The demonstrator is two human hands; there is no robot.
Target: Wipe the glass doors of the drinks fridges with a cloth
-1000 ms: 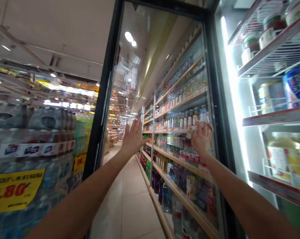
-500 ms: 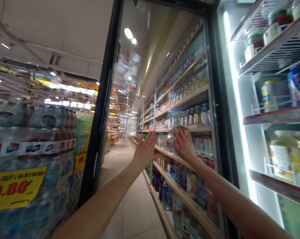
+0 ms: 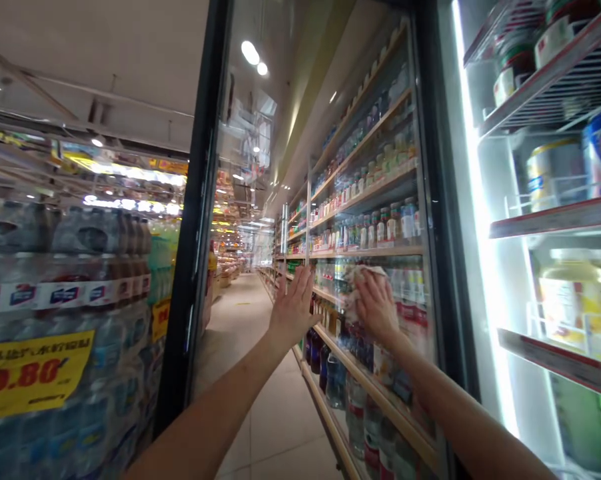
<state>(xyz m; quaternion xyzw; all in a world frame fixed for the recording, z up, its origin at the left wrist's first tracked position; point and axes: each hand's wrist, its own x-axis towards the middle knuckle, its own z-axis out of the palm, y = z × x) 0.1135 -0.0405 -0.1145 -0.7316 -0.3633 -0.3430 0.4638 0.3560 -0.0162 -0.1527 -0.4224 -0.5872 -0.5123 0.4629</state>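
A tall glass door [image 3: 260,200] in a black frame [image 3: 195,200] stands swung out in front of me. My left hand [image 3: 293,303] lies against the glass, fingers stretched and spread, holding nothing. To its right, my right hand [image 3: 378,307] presses a crumpled whitish cloth [image 3: 353,277] onto the pane. Part of the cloth shows above and left of the fingers; the rest is hidden under the palm. Through or mirrored in the glass appear shelves of bottles [image 3: 380,230] and a tiled floor.
On the right a lit cooler holds wire shelves [image 3: 550,217] with jars, a can [image 3: 555,173] and juice bottles [image 3: 563,293]. Shrink-wrapped bottle packs [image 3: 80,287] are stacked left of the door, with a yellow price sign [image 3: 35,373].
My right hand and the cloth have slid slightly down and to the right over the glass. The left hand stays at about the same spot. The view has shifted slightly.
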